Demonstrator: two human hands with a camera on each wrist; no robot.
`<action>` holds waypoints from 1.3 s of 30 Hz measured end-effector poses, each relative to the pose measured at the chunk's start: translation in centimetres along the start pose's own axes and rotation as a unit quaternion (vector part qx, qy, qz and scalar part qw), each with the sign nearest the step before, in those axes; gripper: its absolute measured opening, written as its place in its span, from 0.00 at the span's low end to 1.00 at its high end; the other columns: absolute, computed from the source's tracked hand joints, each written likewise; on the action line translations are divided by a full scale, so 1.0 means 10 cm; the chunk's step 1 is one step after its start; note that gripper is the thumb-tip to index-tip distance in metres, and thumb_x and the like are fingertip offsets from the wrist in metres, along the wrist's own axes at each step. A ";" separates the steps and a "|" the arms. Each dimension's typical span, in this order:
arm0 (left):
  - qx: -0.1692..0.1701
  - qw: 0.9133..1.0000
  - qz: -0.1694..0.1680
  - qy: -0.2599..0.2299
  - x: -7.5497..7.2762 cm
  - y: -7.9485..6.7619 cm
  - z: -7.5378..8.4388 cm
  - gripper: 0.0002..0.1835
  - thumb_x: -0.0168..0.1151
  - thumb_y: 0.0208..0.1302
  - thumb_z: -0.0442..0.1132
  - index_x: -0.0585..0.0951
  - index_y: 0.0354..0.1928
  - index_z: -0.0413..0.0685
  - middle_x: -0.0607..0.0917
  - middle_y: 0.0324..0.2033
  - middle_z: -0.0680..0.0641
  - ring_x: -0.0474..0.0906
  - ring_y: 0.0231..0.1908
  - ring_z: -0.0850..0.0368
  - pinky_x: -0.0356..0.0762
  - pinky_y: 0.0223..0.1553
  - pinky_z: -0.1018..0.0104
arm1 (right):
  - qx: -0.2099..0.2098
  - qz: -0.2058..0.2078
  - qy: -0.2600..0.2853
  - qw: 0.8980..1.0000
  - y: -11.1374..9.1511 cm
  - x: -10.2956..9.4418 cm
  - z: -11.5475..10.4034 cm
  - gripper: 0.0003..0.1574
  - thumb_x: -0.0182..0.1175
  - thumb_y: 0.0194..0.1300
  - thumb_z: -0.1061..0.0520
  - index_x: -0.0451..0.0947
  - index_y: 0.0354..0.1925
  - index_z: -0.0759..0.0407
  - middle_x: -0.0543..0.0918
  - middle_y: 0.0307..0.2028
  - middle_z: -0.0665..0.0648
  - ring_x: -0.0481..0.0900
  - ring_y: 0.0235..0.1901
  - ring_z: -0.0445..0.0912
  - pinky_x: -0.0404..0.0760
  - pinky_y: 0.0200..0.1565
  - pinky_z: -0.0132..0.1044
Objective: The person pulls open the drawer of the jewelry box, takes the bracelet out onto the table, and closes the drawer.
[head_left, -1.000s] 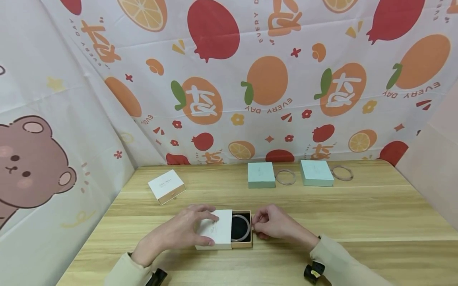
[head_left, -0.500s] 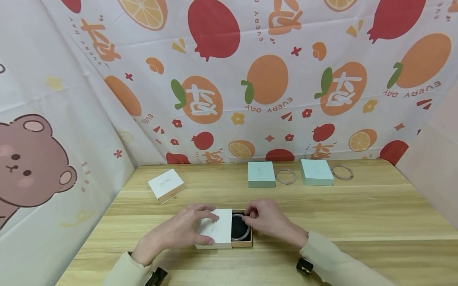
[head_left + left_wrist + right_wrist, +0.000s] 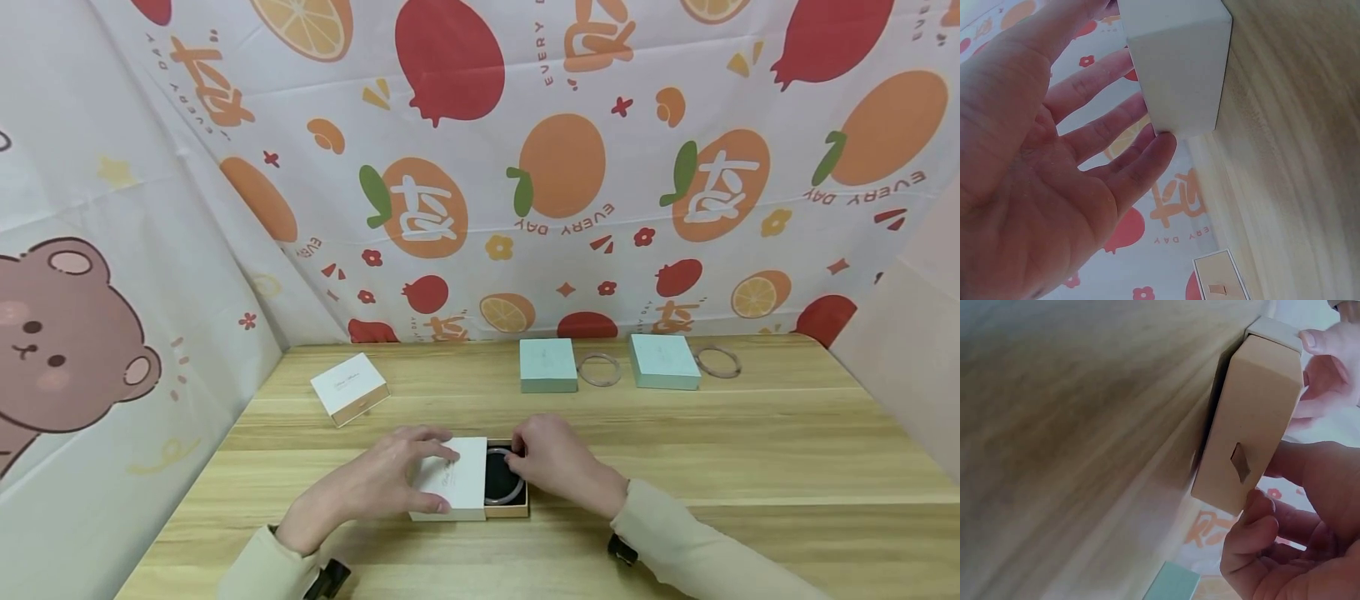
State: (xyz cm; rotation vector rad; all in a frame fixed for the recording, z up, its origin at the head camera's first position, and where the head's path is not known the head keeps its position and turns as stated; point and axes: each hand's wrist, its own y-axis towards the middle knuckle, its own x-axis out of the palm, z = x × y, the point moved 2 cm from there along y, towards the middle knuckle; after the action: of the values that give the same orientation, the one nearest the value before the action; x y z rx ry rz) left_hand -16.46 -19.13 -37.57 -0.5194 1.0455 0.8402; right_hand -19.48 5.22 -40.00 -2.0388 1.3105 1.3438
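Fingers of your left hand (image 3: 390,482) are gripping the white sleeve (image 3: 453,487) of the drawer box (image 3: 517,510). Beside that sleeve, your right hand (image 3: 555,461) is curling onto the bangle (image 3: 499,497) in the open drawer.

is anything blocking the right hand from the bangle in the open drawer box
Nothing visible does. The white sleeve, held by the left hand, is slid left, leaving the bangle uncovered in the drawer. The right hand is already at the bangle's far edge.

Partly covered by the white sleeve (image 3: 453,482) and right hand (image 3: 555,458) — bangle (image 3: 504,492) in the drawer; box lettering too small to read.
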 end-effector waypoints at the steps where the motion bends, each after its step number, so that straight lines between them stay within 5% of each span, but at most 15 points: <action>1: 0.000 1.000 0.000 0.000 0.00 0.00 0.00 0.28 0.78 0.54 0.57 0.85 0.56 0.59 0.80 0.64 0.46 0.75 0.65 0.40 0.74 0.63 0.36 | -0.005 0.001 -0.009 1.000 0.00 0.00 -0.01 0.15 0.70 0.61 0.59 0.81 0.19 0.55 0.79 0.19 0.46 0.70 0.21 0.35 0.73 0.28 0.29; 12: -0.006 1.000 0.000 -0.003 0.01 0.00 0.00 0.28 0.77 0.54 0.58 0.85 0.57 0.59 0.80 0.65 0.46 0.74 0.66 0.41 0.73 0.63 0.36 | 0.009 0.014 0.001 1.000 0.02 0.02 -0.05 0.22 0.65 0.50 0.64 0.65 0.11 0.51 0.63 0.12 0.41 0.60 0.16 0.35 0.60 0.23 0.27; 29: 0.010 1.000 0.010 0.011 0.01 -0.02 0.00 0.28 0.77 0.55 0.59 0.85 0.56 0.58 0.80 0.64 0.47 0.75 0.65 0.43 0.74 0.63 0.39 | 0.068 -0.007 0.093 0.993 -0.03 -0.12 0.03 0.11 0.67 0.54 0.62 0.76 0.21 0.55 0.76 0.18 0.46 0.72 0.16 0.38 0.71 0.22 0.29; 39: 0.015 1.000 0.012 0.017 0.02 -0.03 0.00 0.28 0.77 0.55 0.58 0.85 0.56 0.57 0.81 0.64 0.46 0.76 0.64 0.42 0.74 0.63 0.39 | 0.105 -0.061 0.265 0.957 -0.07 -0.23 0.10 0.01 0.67 0.63 0.65 0.83 0.33 0.64 0.86 0.22 0.55 0.83 0.17 0.43 0.84 0.25 0.35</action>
State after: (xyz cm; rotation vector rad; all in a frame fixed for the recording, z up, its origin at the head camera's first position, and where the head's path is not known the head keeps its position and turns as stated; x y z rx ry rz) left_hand -16.17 -19.22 -37.70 -0.4976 1.0968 0.8386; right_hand -19.65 7.49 -38.62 -2.3654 1.4292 0.5846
